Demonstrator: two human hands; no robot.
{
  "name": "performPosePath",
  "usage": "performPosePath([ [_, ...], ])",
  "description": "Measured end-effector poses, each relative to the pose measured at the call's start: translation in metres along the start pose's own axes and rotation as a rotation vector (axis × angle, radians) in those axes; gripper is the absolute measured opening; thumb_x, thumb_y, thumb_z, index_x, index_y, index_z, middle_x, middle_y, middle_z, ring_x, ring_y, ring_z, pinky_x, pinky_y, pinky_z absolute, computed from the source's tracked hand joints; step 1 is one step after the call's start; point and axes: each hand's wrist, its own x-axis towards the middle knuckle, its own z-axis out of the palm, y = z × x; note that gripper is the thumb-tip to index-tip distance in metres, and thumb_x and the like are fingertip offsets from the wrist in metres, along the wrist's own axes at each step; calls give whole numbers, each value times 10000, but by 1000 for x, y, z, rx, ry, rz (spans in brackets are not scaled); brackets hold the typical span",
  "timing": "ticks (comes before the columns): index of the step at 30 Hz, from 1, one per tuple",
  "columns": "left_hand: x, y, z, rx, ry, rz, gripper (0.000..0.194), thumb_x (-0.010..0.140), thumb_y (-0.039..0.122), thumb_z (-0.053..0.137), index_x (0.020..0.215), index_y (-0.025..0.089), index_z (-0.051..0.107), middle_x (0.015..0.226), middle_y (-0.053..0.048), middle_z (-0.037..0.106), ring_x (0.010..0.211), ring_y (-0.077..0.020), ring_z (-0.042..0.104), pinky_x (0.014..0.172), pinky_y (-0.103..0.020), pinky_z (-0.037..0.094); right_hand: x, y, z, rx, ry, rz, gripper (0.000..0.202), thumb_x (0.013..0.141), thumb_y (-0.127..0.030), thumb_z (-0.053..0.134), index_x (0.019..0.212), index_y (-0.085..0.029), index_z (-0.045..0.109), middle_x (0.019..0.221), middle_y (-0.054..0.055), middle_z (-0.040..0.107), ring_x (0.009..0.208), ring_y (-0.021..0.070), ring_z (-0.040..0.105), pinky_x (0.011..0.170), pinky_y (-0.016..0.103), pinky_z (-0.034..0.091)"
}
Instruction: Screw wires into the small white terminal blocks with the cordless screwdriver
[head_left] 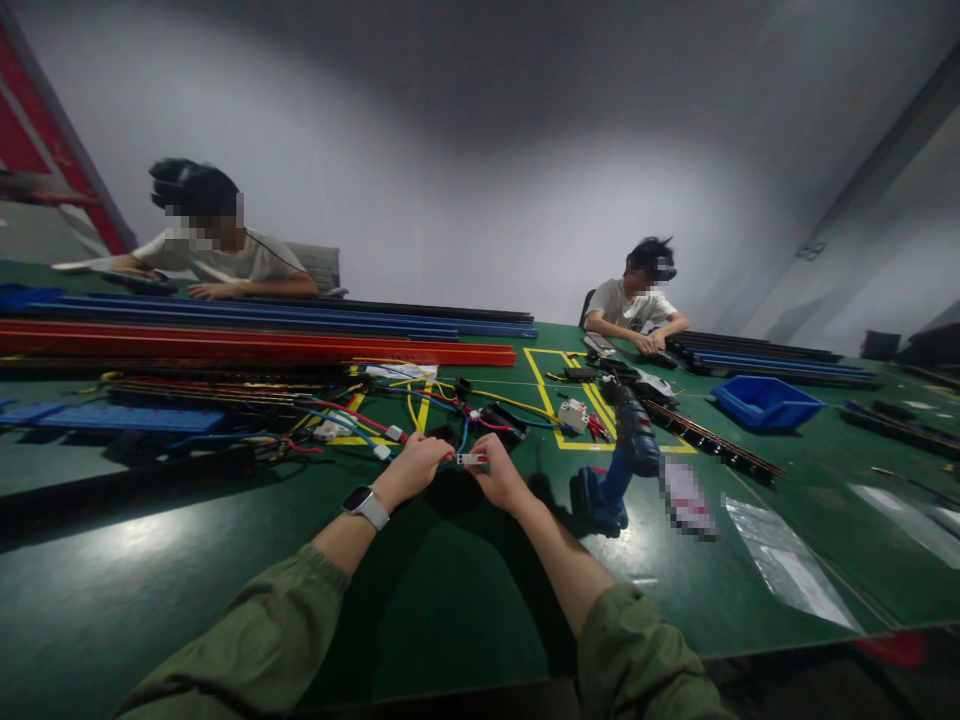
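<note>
My left hand (pixel 420 468), with a watch (pixel 366 505) on its wrist, is closed in a pinch; a bit of red wire (pixel 451 457) shows at its fingertips. Close beside it, my right hand (pixel 498 474) pinches a small whitish connector (pixel 471 459) between thumb and fingers. Whether the wire is seated in the connector is too small to tell. Just beyond my hands lies a tangle of blue, red and yellow wires, with white tags (pixel 382 452) on some. A white circuit breaker (pixel 574 415) rests to the right of the tangle.
A blue cordless drill (pixel 615 470) stands right of my hands. Farther right are a blue bin (pixel 766 402) and a plastic bag (pixel 791 565). Long red channels (pixel 300 343) and blue rails lie across the back left. Two people (pixel 225 260) sit across the green table (pixel 187 580).
</note>
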Motion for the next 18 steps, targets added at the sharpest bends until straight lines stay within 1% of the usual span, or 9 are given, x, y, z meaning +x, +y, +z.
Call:
performPosePath([
  [2,0,-3,2,-18,1,-5,287,892,125,403,990,244,645,924,-26,680,878,-182,577,871,-356,314,-1,0,2,-1,15,8,190,808,-231,638,971,-238,541,1006,46,540,897,208,520,828,380,450],
  [6,1,-7,8,-60,56,-46,273,900,142,396,989,228,639,945,-32,685,878,-178,580,874,-350,316,-2,0,5,-5,61,-5,188,827,-235,620,994,-244,533,1039,55,525,930,216,515,847,392,448],
  [8,1,-8,9,-72,64,-59,268,904,149,390,975,218,639,944,-36,689,873,-179,582,873,-348,318,-2,-2,4,-23,37,-29,171,836,-228,611,990,-238,539,1047,64,522,943,220,516,855,394,445],
  [10,0,-8,9,-78,53,-60,271,907,152,384,960,215,642,934,-36,690,869,-178,584,876,-347,320,0,-4,3,-44,-5,-51,141,842,-217,603,972,-231,548,1044,68,524,945,219,519,859,390,442],
  [12,0,-8,8,-75,38,-57,277,912,157,379,964,219,644,932,-32,690,869,-178,586,880,-348,322,0,-4,3,-56,-20,-58,134,838,-207,605,957,-228,549,1034,65,529,937,216,523,852,382,443],
  [15,0,-4,2,-60,15,-38,285,935,197,371,1036,230,636,967,-37,688,897,-185,590,890,-355,326,-1,0,4,-64,24,-22,156,819,-200,612,954,-224,539,1002,49,535,900,204,525,815,361,451],
  [18,-1,2,-5,-43,27,-8,329,941,305,416,1227,243,566,1080,-64,674,978,-210,581,905,-371,325,-3,7,6,-111,55,21,167,800,-183,613,943,-213,532,980,44,538,887,199,521,800,351,453],
])
